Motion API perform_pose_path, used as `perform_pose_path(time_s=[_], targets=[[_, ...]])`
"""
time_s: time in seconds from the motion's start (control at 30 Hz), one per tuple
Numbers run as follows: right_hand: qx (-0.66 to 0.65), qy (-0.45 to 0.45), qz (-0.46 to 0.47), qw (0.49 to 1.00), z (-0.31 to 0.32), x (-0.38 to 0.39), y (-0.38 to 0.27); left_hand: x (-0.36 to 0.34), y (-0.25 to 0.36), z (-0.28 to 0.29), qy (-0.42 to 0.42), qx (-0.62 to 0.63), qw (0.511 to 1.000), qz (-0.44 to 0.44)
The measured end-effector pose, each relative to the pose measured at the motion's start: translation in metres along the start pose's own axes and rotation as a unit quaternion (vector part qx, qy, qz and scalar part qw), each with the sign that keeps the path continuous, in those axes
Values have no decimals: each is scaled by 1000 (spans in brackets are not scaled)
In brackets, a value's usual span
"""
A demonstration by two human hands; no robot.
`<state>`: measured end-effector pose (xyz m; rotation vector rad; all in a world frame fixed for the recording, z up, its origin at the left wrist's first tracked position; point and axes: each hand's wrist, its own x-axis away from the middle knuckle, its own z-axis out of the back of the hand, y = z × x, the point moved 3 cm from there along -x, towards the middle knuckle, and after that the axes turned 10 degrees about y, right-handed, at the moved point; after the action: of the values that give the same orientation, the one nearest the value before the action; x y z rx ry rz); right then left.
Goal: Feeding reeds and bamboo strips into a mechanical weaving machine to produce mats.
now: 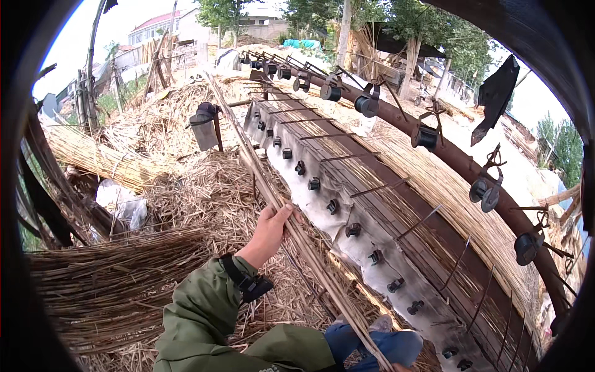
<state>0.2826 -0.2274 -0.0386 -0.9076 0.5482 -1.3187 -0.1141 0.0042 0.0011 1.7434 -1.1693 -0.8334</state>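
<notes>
My left hand [269,234], below a green sleeve with a black strap at the wrist, is closed around a thin bundle of long dry reeds [251,162]. The bundle slants from the far middle down to the lower edge, over my blue-clad leg [372,345]. At the lower edge a sliver of my right hand [400,368] shows at the bundle's near end; its fingers are out of sight. Right of the bundle stretches a long reed-weaving frame, with a white sheet [322,214] along its side and a row of black spools [353,230] on it.
A rusty pipe [458,155] with hanging black weights or spools [425,136] runs above the reed mat [434,164]. Thin metal rods [418,221] stick out across the frame. Reed bundles [118,285] lie at left, straw litters the ground, and a grey metal container [203,131] stands ahead.
</notes>
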Motion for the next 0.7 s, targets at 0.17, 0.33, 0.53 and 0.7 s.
perform_pose_path(time_s=[0.17,0.33,0.53,0.7], targets=[[25,36,-11,999,10,11,11,-46,-14,15,139,18,990,-4],[157,124,0,980,8,-14,-6,-40,-41,-33,48,17,997,58],[251,227,155,928,-10,-59,-32,-14,-70,-81,-12,-54,997,51],[128,242,160,949,2,-37,-22,-51,-69,-71,62,-13,997,-47]])
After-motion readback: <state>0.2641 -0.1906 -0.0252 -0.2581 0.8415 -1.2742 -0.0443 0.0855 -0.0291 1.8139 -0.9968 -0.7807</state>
